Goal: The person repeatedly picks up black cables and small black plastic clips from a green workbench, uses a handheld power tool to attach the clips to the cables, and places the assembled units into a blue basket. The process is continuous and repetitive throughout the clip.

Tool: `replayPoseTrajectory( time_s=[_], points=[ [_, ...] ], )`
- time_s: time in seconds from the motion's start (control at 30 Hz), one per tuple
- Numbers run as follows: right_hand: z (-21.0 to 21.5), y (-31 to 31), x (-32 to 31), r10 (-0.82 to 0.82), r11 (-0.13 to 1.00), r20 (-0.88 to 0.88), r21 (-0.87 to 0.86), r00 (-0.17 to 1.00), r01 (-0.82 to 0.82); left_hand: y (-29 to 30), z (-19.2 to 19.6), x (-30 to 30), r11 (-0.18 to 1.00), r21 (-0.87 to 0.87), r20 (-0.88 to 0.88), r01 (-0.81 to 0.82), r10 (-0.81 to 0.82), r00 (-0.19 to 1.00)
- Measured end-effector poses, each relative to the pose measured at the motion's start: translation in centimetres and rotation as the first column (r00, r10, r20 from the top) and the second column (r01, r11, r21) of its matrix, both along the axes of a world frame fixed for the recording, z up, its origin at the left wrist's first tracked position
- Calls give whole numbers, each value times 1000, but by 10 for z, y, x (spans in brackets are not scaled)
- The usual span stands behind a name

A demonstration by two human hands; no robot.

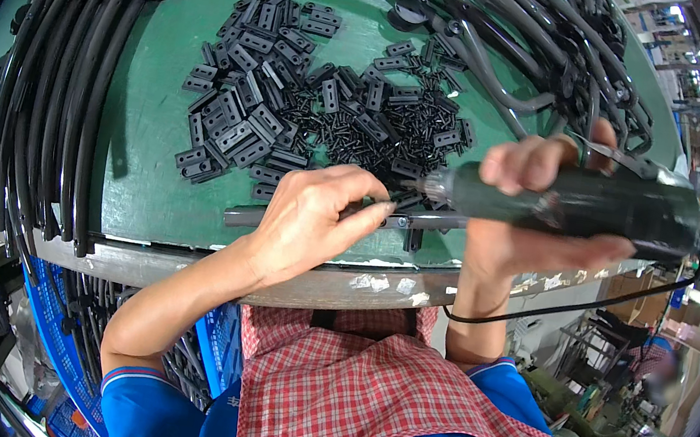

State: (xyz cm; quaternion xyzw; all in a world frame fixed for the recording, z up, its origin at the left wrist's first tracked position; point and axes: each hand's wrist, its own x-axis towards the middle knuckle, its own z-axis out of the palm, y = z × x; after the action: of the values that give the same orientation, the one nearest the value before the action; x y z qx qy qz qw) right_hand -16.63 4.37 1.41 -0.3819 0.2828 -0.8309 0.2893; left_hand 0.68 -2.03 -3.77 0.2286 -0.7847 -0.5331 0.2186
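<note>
My right hand is wrapped round a dark electric screwdriver, held sideways with its tip pointing left. My left hand is closed, thumb and forefinger pinched together close to that tip. Whatever small thing they hold is hidden. Under both hands a black tube lies along the near edge of the table. Just beyond my fingers is a heap of small black screws. Beside it are many loose black slotted plastic blocks.
Long black tubes with round fittings are stacked at the left. More bent black tubes pile up at the far right of the green table. The screwdriver's cord loops below its right end. A blue crate stands under the table.
</note>
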Motion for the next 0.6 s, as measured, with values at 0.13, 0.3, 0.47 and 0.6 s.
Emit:
replayPoseTrajectory(
  time_s=[0.13,0.3,0.47,0.6],
  points=[
    [20,8,-2,-41,997,61,-68,997,45,1,5,0,984,164,59,-67,58,997],
    [22,13,2,-52,997,111,-52,992,58,1,6,-1,997,71,-16,-22,23,1000],
    [22,13,3,-52,998,83,-31,995,54,1,-8,-1,995,-98,-110,-2,-9,994],
    [26,12,4,15,999,65,-50,998,-12,2,-1,-1,992,-124,-30,4,-8,1000]
  ],
)
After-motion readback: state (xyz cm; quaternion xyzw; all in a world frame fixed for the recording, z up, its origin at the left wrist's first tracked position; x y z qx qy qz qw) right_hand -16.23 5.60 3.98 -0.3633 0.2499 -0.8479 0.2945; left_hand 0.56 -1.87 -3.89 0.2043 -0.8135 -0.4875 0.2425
